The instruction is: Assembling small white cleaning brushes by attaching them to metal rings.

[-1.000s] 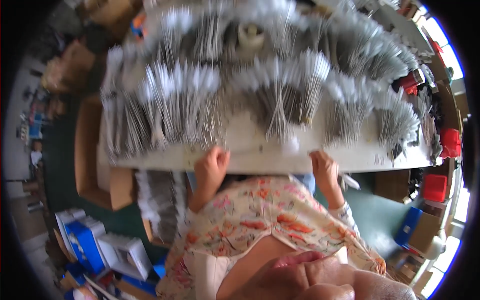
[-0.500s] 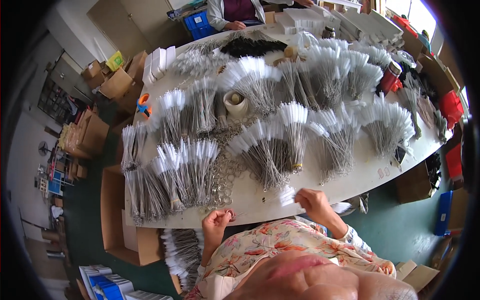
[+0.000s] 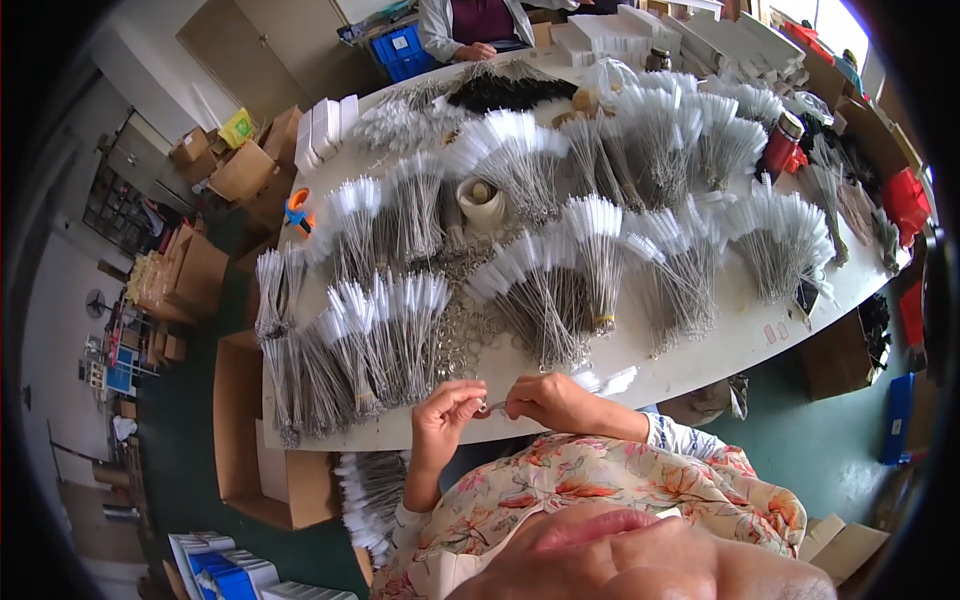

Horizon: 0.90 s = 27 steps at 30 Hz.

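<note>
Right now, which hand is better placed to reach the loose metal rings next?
Probably the left hand: the metal rings lie just beyond it, while the right hand sits farther to the right. The left seems to pinch a small shiny piece, though.

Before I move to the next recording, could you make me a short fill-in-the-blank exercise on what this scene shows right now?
1. The left hand is nearer to the large open cardboard box beside the table than the ____ hand is.
2. The flask toward the table's right side is mainly ____ in colour.
3. At the far end, one pile of brushes stands out from the white brushes because it is ____.
4. The yellow bag is on the picture's ____ side.

Missing words: right; red; black; left.
</note>
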### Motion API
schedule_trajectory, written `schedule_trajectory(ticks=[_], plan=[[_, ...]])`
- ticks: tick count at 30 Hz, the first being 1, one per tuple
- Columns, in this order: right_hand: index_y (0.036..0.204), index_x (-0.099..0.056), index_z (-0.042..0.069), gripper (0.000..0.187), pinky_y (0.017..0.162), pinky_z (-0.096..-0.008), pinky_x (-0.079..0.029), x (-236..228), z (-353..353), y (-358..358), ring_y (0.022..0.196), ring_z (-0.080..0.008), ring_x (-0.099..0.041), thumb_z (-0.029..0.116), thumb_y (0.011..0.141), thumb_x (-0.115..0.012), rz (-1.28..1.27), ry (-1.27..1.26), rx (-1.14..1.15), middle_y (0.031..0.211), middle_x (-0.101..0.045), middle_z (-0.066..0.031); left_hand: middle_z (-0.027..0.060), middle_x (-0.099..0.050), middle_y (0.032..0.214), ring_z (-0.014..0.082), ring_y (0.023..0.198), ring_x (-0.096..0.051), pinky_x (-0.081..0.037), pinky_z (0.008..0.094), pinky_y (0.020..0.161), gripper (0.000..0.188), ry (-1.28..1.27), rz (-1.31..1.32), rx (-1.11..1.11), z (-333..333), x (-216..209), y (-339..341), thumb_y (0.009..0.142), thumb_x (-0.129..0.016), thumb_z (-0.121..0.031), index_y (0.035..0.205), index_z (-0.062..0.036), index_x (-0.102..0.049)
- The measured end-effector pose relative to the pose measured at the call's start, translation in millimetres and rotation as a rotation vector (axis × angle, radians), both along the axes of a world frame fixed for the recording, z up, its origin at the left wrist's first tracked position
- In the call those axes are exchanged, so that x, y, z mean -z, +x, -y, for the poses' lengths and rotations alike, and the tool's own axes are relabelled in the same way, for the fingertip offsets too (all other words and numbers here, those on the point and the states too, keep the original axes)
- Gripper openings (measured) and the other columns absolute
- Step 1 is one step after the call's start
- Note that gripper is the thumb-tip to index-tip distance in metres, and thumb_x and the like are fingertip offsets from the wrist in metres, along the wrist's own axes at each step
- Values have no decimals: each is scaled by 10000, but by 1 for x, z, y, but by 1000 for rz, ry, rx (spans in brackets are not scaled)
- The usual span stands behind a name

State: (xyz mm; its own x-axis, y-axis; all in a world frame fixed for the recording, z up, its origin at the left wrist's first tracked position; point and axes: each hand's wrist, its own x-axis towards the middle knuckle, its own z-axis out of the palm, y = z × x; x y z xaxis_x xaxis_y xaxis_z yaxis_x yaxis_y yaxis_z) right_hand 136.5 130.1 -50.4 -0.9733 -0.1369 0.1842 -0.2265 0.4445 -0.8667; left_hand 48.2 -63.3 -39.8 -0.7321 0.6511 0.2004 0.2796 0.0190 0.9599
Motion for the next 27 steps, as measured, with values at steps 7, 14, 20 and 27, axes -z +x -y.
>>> schedule_trajectory(ticks=[7,14,20,27], plan=[[871,-626,6,131,679,-297,-476,-26,3,-2,726,-222,-621,110,867,-546,98,-178,4,793,-627,-99,100,-592,1058,63,813,-572,-478,178,663,175,33,27,144,3,-30,-14,809,-573,49,964,8,-644],[896,-627,29,205,499,-225,-396,-34,10,-1,566,-50,-458,198,918,-514,255,-240,55,648,-530,8,129,-599,1023,164,849,-628,-507,238,721,224,128,28,152,0,-31,-16,779,-557,74,989,25,-618],[862,-616,50,229,450,-190,-307,-58,-6,-18,508,-21,-381,268,898,-557,312,-801,57,591,-461,63,121,-620,972,178,839,-644,-526,249,714,286,185,53,135,1,-57,-23,771,-572,79,1055,52,-586],[854,-612,34,220,439,-178,-272,-113,11,-60,499,-18,-366,250,885,-582,54,-827,79,576,-460,57,120,-639,964,159,800,-655,-541,238,701,319,183,-376,-90,-15,-116,-32,713,-605,125,1022,45,-614]])
